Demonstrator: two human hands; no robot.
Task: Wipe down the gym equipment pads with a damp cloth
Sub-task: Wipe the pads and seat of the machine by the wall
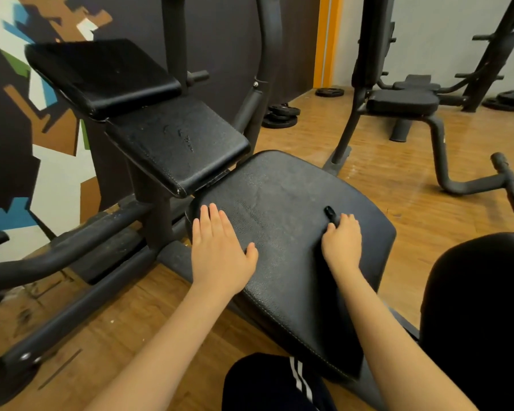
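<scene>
The left hand (220,250) is lying flat, fingers straight, on the wide black leather seat pad (282,209); the right hand (343,241) is curling around a small black object (330,215).

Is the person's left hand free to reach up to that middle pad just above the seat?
Probably yes. The left hand lies flat and empty on the seat pad, and the middle pad sits just beyond its fingertips with nothing between. The right hand grips a small dark object.
</scene>
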